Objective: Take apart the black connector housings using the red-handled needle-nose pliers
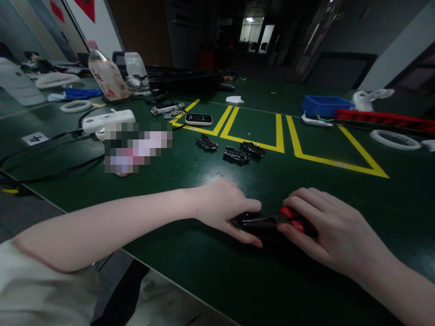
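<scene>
In my right hand is a pair of pliers with red-and-black handles, fingers and thumb wrapped round the grips. Its dark jaws point left toward my left hand. That hand is closed on a black part at the jaw end; its thumb and index finger extend on either side, and the palm hides most of the part. Exactly where the part ends and the jaws begin is too dark to tell. Beyond the hands, small black plastic pieces lie on the green table.
Yellow tape marks boxes on the table. A small white device with green lights lies behind the black pieces. To the left are a white power strip, cables and a bottle. A blue bin and tape roll sit right.
</scene>
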`<state>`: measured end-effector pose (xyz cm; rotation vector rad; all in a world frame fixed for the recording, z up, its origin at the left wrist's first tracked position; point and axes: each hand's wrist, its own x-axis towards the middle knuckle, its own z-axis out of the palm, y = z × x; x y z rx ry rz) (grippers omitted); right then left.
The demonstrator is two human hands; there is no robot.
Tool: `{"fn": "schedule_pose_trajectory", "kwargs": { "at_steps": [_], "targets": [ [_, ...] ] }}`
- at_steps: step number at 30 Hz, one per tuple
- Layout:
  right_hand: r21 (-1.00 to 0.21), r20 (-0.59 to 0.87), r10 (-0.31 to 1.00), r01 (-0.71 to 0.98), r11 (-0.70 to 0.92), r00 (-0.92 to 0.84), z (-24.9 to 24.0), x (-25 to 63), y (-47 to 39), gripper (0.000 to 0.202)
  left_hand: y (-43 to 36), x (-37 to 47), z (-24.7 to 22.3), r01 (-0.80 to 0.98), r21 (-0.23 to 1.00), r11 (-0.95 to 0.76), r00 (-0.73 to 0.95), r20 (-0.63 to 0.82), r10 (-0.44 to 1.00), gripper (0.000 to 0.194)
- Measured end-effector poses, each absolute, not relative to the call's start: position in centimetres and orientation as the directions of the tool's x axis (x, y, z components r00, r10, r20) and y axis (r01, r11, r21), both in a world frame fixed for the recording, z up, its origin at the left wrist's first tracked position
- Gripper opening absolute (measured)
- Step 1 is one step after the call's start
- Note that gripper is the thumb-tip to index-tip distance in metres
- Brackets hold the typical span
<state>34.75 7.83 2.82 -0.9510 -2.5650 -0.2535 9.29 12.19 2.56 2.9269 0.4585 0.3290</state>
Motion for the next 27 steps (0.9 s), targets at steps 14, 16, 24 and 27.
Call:
{"fn": "schedule_pose_trajectory", "kwargs": {
  "at_steps": [14,16,24,27],
  "targets": [
    [-0.01,0.422,0.632,0.694,0.72,-0.65,2.38,35.25,8.03,0.034,12.04,9.19,2.79,0.312,0.263,-0.913,0.919,0.16,0.36,0.048],
    [-0.013,0.425,0.63,0.692,0.722,-0.65,2.3,35.27,8.02,0.034,11.98,9.22,2.78,0.321,0.26,-0.911,0.916,0.16,0.368,0.049],
    [-0.046,0.427,0.633,0.684,0.728,-0.645,2.33,34.8,7.92,0.033,11.89,9.33,2.75,0.336,0.225,-0.915,0.914,0.157,0.374,0.05],
    [-0.053,0.421,0.637,0.683,0.728,-0.646,2.31,34.82,7.83,0.034,11.94,9.31,2.66,0.334,0.224,-0.916,0.913,0.166,0.373,0.051]
  ]
}}
